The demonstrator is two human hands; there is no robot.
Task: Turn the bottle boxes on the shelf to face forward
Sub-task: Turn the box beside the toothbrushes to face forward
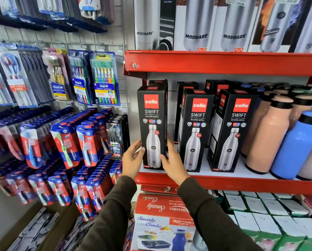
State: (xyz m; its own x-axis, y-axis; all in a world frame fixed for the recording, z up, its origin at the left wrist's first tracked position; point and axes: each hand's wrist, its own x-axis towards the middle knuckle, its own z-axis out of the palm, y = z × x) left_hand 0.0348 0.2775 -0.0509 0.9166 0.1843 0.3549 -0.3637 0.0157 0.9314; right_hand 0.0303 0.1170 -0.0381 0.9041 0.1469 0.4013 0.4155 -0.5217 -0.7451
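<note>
Three boxes in the front row: black Cello Swift bottle boxes stand upright on the red shelf (224, 183), all showing their printed fronts.
Leftmost box (152, 127): it stands at the left end of the shelf, its front squarely toward the aisle, and both hands are on its lower part.
Left hand (133, 158): the grip presses on the box's lower left edge, thumb on the front face; the fingers behind are hidden.
Right hand (171, 160): the grip wraps the lower right edge, thumb on the front, fingers along the side panel.
Middle box (195, 129): just beside the held one and apart from it, angled slightly so a side panel shows.
Right box (231, 131): near the middle one, angled the same way, with its side panel visible.
Back row: more black boxes stand behind; how they face cannot be told.
Neighbours: peach bottles (267, 136) and a blue bottle (296, 145) stand to the right of the boxes.
Step in hand: squaring the leftmost box appears nearly finished.
Next move: likely letting go and moving to the middle box, twisting it a little until only its front shows, without knocking the neighbour.
</note>
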